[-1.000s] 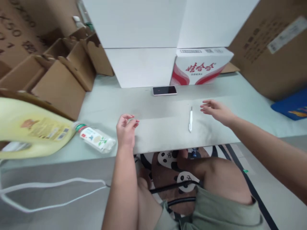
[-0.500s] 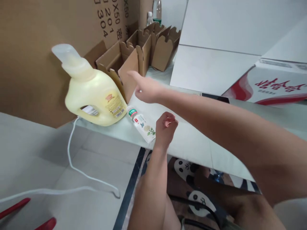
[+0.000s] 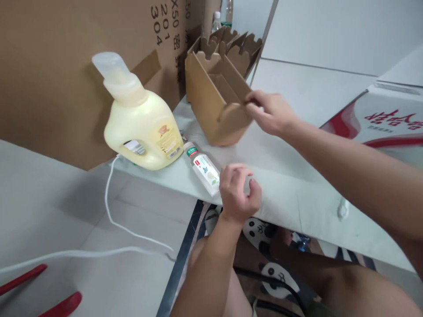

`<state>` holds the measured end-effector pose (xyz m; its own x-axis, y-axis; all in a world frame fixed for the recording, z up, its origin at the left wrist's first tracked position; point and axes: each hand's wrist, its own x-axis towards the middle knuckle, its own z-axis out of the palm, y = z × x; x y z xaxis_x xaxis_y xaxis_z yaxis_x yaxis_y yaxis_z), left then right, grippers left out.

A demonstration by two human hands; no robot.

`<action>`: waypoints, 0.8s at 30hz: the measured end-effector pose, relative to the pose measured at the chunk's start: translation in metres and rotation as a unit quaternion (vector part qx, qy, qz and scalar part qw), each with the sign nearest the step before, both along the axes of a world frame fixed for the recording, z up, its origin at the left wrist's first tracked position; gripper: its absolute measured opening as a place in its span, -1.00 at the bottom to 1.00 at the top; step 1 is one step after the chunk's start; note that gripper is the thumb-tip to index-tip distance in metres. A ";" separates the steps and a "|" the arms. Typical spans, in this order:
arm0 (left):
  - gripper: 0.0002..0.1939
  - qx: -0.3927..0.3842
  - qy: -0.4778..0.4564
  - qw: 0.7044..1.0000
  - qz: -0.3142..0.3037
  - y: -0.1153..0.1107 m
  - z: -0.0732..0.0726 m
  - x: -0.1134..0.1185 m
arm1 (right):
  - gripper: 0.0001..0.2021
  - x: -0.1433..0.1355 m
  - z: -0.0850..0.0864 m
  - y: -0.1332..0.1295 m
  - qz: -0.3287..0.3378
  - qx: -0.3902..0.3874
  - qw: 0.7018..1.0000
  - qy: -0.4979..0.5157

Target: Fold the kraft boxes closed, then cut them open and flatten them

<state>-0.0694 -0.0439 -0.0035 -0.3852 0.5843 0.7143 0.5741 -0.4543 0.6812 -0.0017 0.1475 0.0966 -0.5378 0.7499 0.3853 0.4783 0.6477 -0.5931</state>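
Note:
My right hand (image 3: 271,112) grips the upper right corner of an open brown cardboard box (image 3: 211,105), fingers pinched on its wall. The box is tilted, its open top facing up. Near the table's front edge, my left hand (image 3: 239,191) is raised with curled fingers, thumb apart from them, and nothing in it. Just left of it lies a white-labelled bottle (image 3: 205,171) with a green and red band. A large pale yellow jug (image 3: 142,127) with a translucent cap stands farther left.
More cardboard boxes (image 3: 246,50) stand behind the gripped one, near clear bottles (image 3: 217,22). A big printed carton (image 3: 49,79) rises at the left. A red and white box (image 3: 390,119) is at the right. White cable (image 3: 109,193) hangs off the table (image 3: 291,193).
My right hand has moved right and taken hold of the nearest box, which has shifted right and tilted. My left hand's fingers have opened somewhat. The view has shifted slightly.

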 end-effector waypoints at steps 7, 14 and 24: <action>-0.58 0.042 -0.066 0.997 0.014 0.001 -0.007 0.022 | -0.71 0.188 -0.028 -0.124 -0.214 0.093 0.952 0.198; -0.34 -0.099 -0.129 0.949 -0.269 0.031 -0.020 0.054 | -0.75 0.256 -0.072 -0.164 -0.284 0.059 0.907 0.305; -0.20 -0.108 -0.105 0.977 -0.150 0.014 -0.028 0.087 | -0.33 0.287 -0.100 -0.152 -0.253 -0.131 0.891 0.353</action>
<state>0.0178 -0.0296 -0.0317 -0.2978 0.8216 0.4861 0.2749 -0.4139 0.8678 0.2855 -0.0049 -0.0037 0.2024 0.9416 0.2693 0.1177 0.2496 -0.9612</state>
